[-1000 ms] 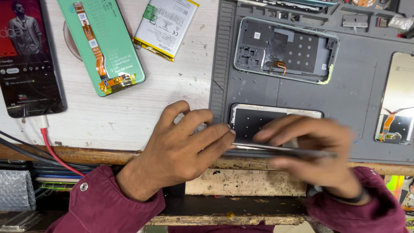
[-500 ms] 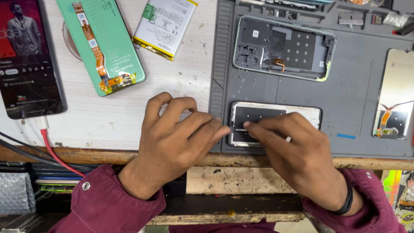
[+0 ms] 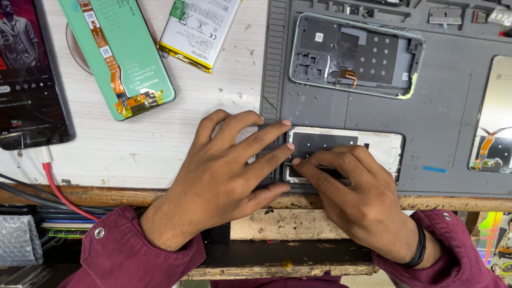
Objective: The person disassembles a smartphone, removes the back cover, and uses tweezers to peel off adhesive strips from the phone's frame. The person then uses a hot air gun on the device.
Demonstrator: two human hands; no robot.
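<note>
Maroon snap-cuffed sleeves (image 3: 122, 256), black wristband (image 3: 418, 248)

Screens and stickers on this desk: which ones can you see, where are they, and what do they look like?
Lit black phone screen: far left edge, plugged into a red cable.
Green-backed display panel: beside it, orange ribbon strip along it.
White flat battery with yellow edge: top middle, small printed label.
Pale display panel: right edge, on grey mat.

Work mat (image 3: 442, 117) as landmark: phone frame (image 3: 356, 55) on its far part, opened phone (image 3: 346, 149) on its near edge under both hands, battery (image 3: 200, 29) and display panel (image 3: 120, 56) left of it, charging phone (image 3: 26, 74) farthest left.
</note>
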